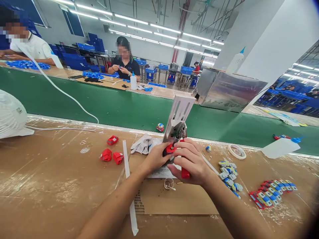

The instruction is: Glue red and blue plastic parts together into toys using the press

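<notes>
My left hand (158, 155) pinches a small red toy car part (170, 149) at the base of a metal toggle clamp press (179, 131). The press's plunger tip comes down onto the red part. My right hand (191, 161) is closed around the clamp's red handle (185, 173), whose middle the fingers hide. A slotted upright plate (181, 108) carries the clamp. In front of the press stands a small clear cup (168, 183) with a white-tipped stick in it.
Red car bodies (106, 155) lie left, near a white glove (141, 144). To the right are yellow-blue-white parts (228, 174), rows of toy cars (272, 192), a tape roll (236, 151) and a squeeze bottle (281, 147). A green belt (119, 108) runs behind; two co-workers sit beyond.
</notes>
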